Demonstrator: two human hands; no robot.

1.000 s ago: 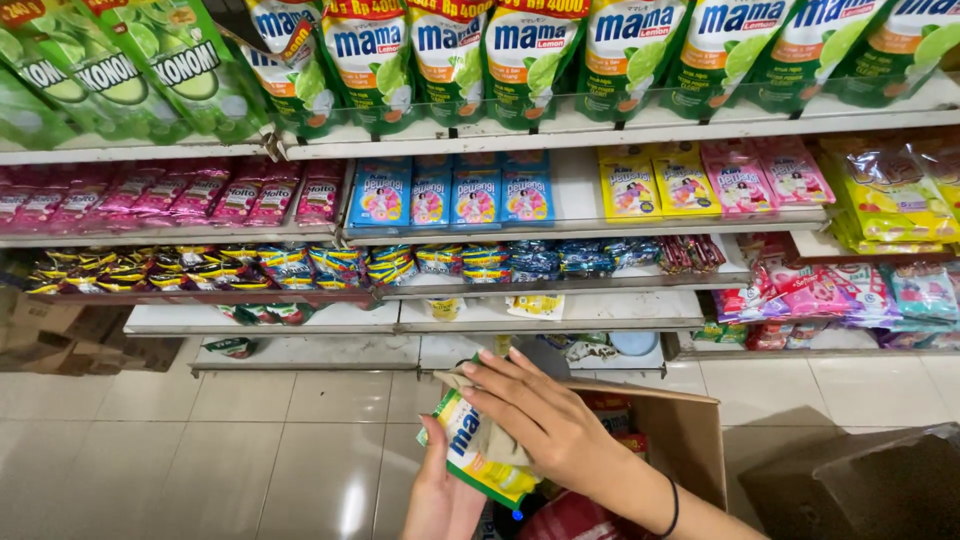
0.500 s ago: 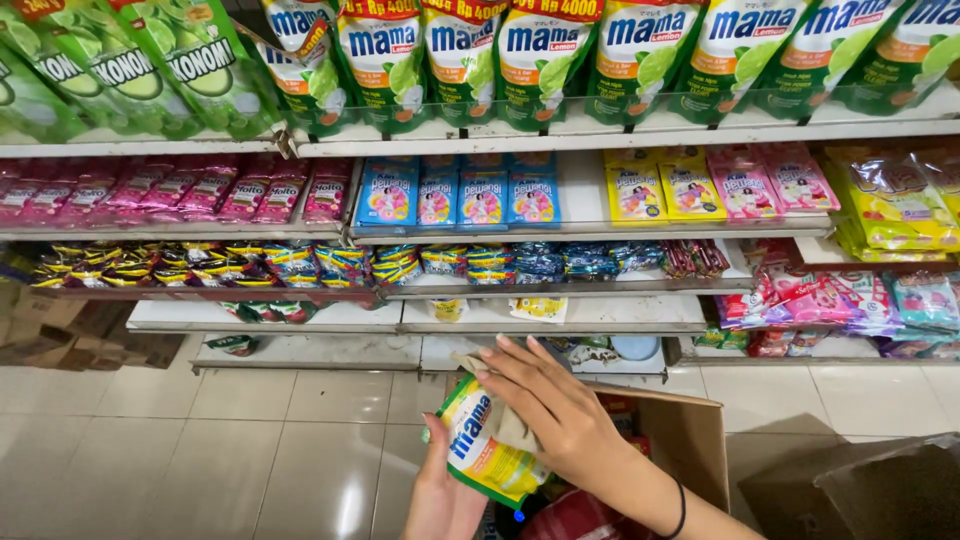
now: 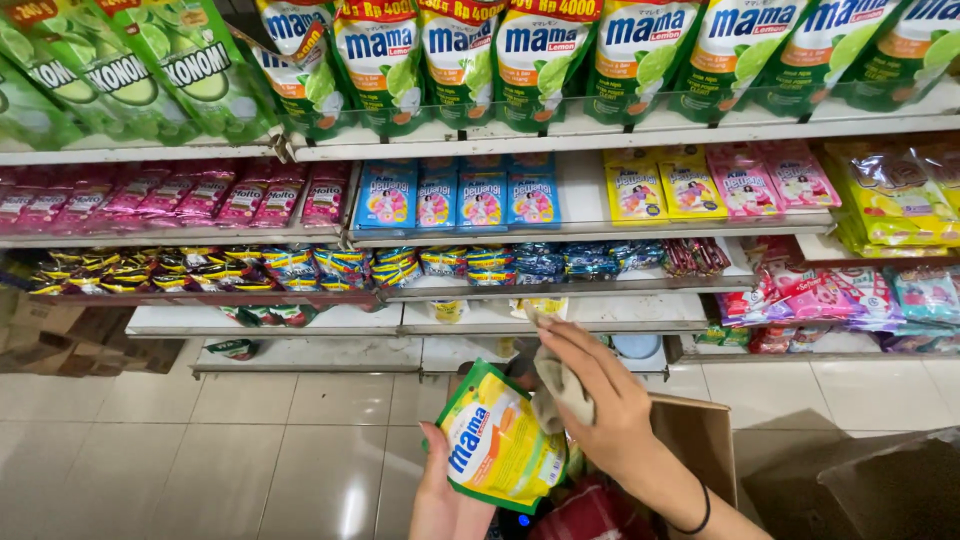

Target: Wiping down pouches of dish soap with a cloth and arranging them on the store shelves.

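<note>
We are holding a green and yellow pouch (image 3: 497, 447) up in front of us, low and near, just above an open cardboard box (image 3: 703, 437). Our left hand (image 3: 443, 497) is gripping the pouch from below and behind, with the thumb lying along its left edge; the other fingers are hidden behind it. Our right hand (image 3: 603, 403) is closing its fingers around a small beige cloth (image 3: 560, 385) and pressing it against the pouch's upper right edge.

The step in hand looks to us like wiping the pouch down with the cloth while the left hand is steadying it. A next stroke would call for a firm hold underneath, so the soft pouch is not buckling, and for the cloth to be travelling across the front face, which it is only touching at the edge now.

Far from us, shelves (image 3: 560, 229) are carrying rows of goods: similar pouches (image 3: 545, 55) on the top tier, blue sachets (image 3: 460, 195) in the middle, pink packs (image 3: 160, 195) to the left. Something red (image 3: 590, 510) is lying in the box, right beneath our hands.
</note>
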